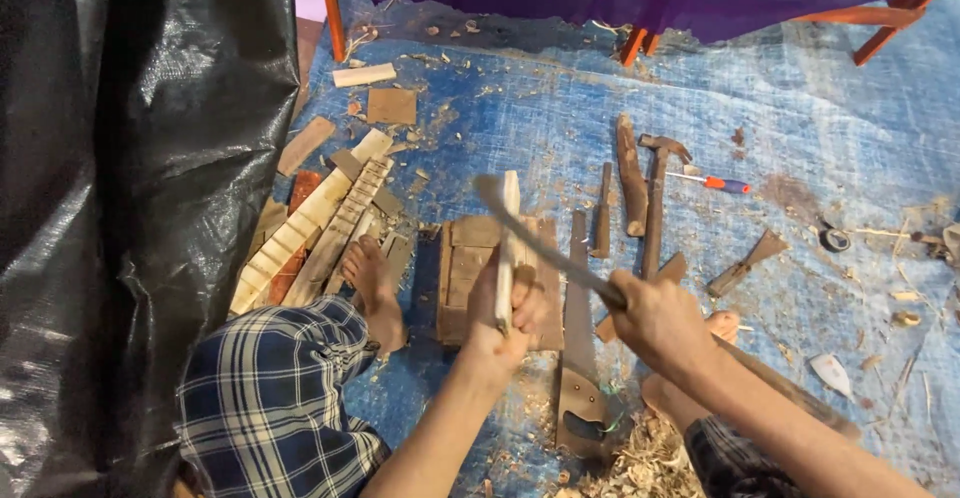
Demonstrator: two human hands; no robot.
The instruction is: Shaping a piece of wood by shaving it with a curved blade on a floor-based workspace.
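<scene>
Blue-white checked wrap, perhaps a lungi (270, 398).

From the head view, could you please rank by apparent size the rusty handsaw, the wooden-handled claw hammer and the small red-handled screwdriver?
1. Rusty handsaw, the longest.
2. Wooden-handled claw hammer, somewhat shorter; it lies farther from the camera, so this gap is unsure.
3. Small red-handled screwdriver, clearly the smallest.

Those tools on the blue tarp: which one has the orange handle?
The small screwdriver, lying just right of the hammer. The hammer and handsaw have dull brown wooden handles.
</scene>
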